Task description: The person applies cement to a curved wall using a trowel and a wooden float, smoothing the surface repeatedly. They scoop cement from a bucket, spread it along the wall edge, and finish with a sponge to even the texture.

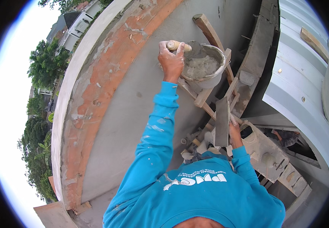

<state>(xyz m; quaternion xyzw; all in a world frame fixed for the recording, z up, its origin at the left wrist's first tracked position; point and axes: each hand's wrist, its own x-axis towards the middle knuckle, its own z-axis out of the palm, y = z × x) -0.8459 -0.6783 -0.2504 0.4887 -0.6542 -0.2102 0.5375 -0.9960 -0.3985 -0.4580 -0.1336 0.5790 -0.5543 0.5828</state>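
My left hand (171, 60) is closed round the pale wooden handle of a trowel (197, 50), whose grey, mortar-coated blade lies over the bucket. Wet grey mortar (206, 66) fills much of that round bucket (209, 83), and its rim is crusted. Lower down and nearer my body, my right hand (235, 133) grips a long flat plastering float (222, 122) from behind. The float's grey face stands almost upright; its handle is hidden. Pale smears mark my left fingers and blue sleeve.
The bucket rests on wooden scaffold bars (205, 95). A smooth grey plastered wall (134, 95) curves along the left, topped by an exposed orange band (96, 102). Corrugated metal roofing (299, 72) rises at the right. Mortar-spattered planks (265, 152) lie lower right, above a gap where another person (286, 137) partly shows.
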